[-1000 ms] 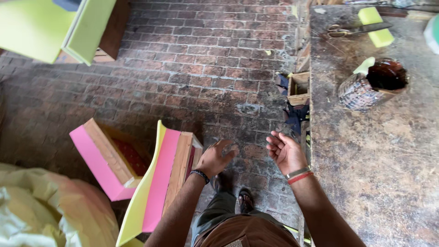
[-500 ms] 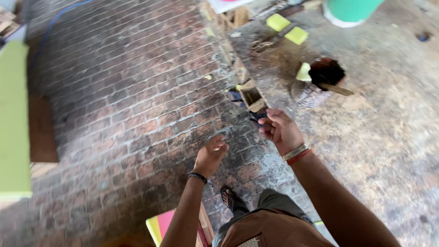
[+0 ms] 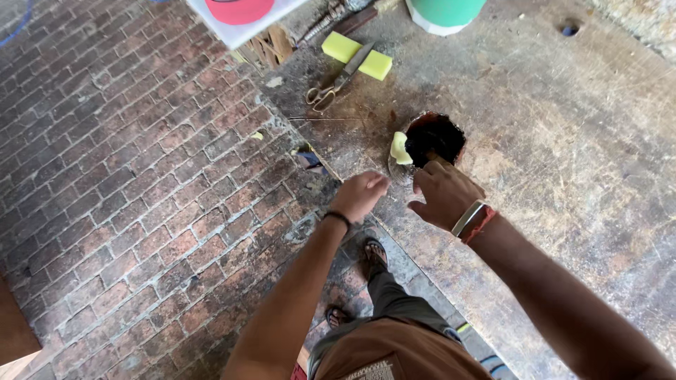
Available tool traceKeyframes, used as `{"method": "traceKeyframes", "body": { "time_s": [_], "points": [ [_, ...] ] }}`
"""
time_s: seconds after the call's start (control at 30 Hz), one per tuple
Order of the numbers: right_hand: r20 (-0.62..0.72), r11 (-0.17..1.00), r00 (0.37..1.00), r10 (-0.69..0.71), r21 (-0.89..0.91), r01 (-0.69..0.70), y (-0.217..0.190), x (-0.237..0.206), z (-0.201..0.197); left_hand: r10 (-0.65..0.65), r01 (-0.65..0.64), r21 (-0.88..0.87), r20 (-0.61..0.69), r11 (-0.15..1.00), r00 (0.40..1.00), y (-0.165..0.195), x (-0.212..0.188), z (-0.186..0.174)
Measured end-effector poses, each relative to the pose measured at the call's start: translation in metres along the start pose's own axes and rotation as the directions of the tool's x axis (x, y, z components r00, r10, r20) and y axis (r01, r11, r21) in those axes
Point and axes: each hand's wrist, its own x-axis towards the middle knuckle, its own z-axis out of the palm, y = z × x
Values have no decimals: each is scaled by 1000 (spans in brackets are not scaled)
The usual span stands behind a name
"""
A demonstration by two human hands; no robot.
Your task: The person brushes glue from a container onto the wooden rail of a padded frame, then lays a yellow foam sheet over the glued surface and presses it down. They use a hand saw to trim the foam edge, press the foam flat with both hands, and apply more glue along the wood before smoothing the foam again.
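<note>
Head view: right hand (image 3: 445,195) fingers loosely curled, touching dark pot (image 3: 434,138); left hand (image 3: 360,195) clenched, empty.

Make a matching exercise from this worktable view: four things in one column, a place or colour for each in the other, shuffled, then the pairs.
Things:
1. scissors
2. round dark container
3. teal tub
4. right hand

Places or colours:
A. at the table's far edge, cut off by the top of the picture
B. reaching at the dark container's near rim
C. lying across a yellow sponge
D. has a pale yellow scrap at its left rim

Pairs: 1-C, 2-D, 3-A, 4-B
</note>
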Motion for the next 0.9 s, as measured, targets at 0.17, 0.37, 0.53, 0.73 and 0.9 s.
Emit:
{"method": "traceKeyframes", "body": {
  "time_s": [0.17,0.37,0.53,0.73,0.9],
  "points": [
    [-19,939,1000,0,-343,-6,21,10,-11,-14,14,45,-14,999,1000,37,60,8],
    [397,904,897,196,-427,-9,59,46,-36,-256,246,112,86,963,963,51,99,15],
    [345,876,923,171,-481,18,69,68,-65,-195,188,97,74,977,978,43,116,22],
    [416,838,892,175,-539,87,65,75,-112,-220,191,-370,-36,909,975,22,70,30],
    [405,780,911,75,-593,200,13,77,-128,-275,121,-512,-236,850,932,-28,-32,-4]
  ]
}}
